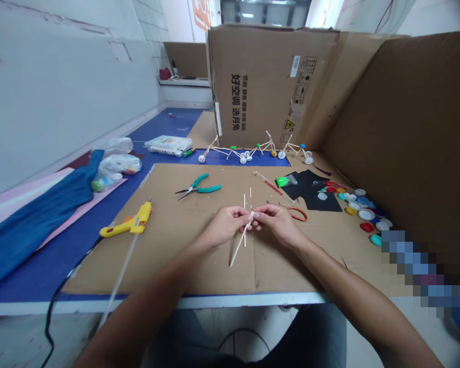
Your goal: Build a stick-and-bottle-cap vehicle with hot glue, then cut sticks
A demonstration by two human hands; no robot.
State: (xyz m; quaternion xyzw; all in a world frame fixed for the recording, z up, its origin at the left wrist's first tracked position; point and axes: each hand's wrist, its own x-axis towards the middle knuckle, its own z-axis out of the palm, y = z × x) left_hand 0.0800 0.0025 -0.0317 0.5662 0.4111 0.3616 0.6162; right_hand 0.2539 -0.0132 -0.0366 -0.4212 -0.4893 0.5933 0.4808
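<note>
Head view: slanted stick point(238, 245), tip down-left (top pinched by left hand point(224, 226), right hand point(279, 224))

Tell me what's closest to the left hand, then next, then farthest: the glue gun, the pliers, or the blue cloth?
From the left hand, which pinches a wooden stick:
1. Pliers, just beyond it on the cardboard.
2. Glue gun, farther left.
3. Blue cloth, at the far left.

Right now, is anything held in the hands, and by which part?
Yes: the left hand and right hand both pinch a thin wooden stick at its upper end with their fingers; its lower length slants free.
</note>
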